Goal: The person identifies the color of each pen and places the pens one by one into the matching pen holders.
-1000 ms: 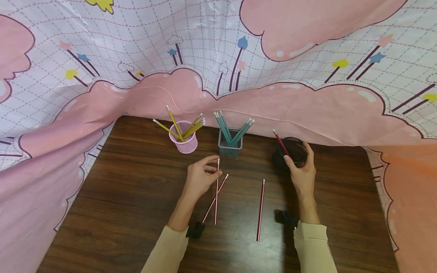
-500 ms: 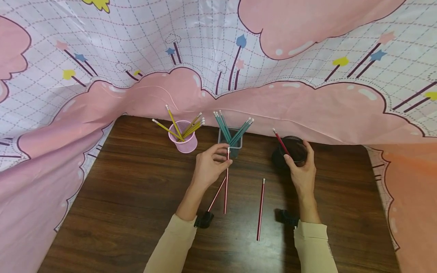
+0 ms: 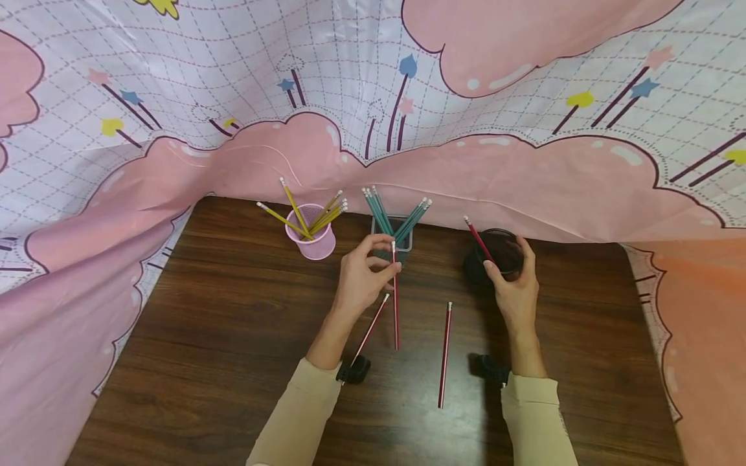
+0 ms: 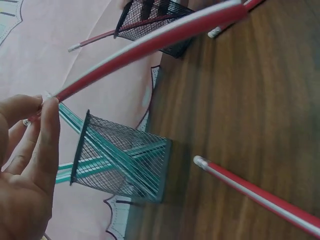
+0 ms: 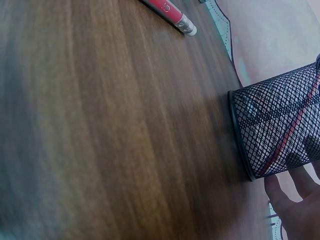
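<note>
My left hand [image 3: 360, 277] pinches a red pencil [image 3: 396, 317] near its white eraser end, and the shaft slants down above the table. Behind that hand stands a square dark mesh pencil holder [image 4: 115, 155] with several green pencils [image 4: 120, 162]. My right hand [image 3: 516, 291] grips a round black mesh pencil cup [image 5: 280, 122], thumb at the near rim and fingers along the right side. One red pencil [image 3: 478, 238] leans inside this cup. Two more red pencils lie on the wood: one [image 3: 445, 356] between the hands, another [image 3: 371, 327] beside the left wrist.
A pink mesh cup [image 3: 319, 247] with several yellow pencils [image 3: 295, 207] stands at the back left. The brown wooden table [image 3: 192, 336] ends at a patterned pink and white cloth [image 3: 443, 188] that hangs behind and at both sides.
My left hand has moved right and a little farther back, carrying the pinched red pencil to the front of the green pencils' holder. The right hand stays on the black cup.
</note>
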Demonstrator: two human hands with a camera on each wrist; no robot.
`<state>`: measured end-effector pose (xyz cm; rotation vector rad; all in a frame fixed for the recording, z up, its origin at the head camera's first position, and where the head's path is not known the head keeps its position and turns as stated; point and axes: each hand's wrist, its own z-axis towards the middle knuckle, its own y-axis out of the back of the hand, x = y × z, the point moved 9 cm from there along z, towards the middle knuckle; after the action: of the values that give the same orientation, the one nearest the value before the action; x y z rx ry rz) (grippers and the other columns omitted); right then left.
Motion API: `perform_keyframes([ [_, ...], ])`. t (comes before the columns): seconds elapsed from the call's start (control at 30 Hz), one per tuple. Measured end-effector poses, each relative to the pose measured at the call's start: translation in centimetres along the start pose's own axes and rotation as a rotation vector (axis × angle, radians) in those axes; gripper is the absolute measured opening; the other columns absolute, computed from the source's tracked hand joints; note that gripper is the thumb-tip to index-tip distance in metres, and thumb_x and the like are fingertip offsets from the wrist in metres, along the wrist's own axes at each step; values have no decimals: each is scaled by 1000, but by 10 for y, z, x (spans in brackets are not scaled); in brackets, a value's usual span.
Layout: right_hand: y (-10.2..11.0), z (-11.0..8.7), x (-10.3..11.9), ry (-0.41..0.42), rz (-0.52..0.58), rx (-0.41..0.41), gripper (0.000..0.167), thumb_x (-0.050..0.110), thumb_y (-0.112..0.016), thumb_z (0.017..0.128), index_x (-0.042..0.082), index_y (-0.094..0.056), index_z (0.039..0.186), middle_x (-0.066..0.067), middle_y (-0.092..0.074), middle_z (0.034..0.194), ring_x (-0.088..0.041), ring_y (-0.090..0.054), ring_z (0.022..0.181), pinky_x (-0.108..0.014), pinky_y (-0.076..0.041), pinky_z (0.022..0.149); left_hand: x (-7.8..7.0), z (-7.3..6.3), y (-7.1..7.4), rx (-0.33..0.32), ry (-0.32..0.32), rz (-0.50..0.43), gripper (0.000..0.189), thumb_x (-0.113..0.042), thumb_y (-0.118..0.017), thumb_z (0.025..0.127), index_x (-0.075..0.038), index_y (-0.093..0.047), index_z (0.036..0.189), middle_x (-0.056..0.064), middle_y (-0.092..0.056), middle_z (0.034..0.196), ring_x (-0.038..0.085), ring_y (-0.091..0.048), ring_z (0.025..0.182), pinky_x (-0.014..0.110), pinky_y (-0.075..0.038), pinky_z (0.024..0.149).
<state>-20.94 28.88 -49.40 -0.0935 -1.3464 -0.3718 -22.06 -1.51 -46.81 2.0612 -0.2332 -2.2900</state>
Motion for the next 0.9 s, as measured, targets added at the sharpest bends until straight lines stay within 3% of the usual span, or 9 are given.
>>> perform_keyframes([
  [0.13,0,0,-1,3,-10,1,73,4,-76,86,5,-40,149,-25,-49,141,-46,-52,121,-31,-49,99,-10,5,-2,-17,-15,34,45,0,-79,82,-7,-62,123,10,-66,109,23,-73,74,38,-59,53],
  [0.33,0,0,-1,4,-14,0,73,5,-77,86,6,-40,149,-24,-50,141,-45,-53,121,-32,-48,99,-18,12,-6,-27,-12,2,46,6,-77,82,0,-60,124,18,-64,109,32,-72,79,44,-60,56],
  [0.6,0,0,0,4,-16,0,72,4,-76,86,5,-40,149,-25,-49,141,-46,-52,121,-32,-48,100,-21,21,-12,-12,-41,-53,44,-2,-79,83,-9,-63,123,9,-64,107,22,-72,79,35,-59,52],
  [0.9,0,0,1,2,-10,2,72,3,-76,86,5,-40,149,-26,-48,141,-46,-51,122,-30,-48,100,-25,24,-18,-20,-75,-58,43,-2,-79,83,-4,-63,123,9,-64,107,20,-72,75,34,-58,49],
])
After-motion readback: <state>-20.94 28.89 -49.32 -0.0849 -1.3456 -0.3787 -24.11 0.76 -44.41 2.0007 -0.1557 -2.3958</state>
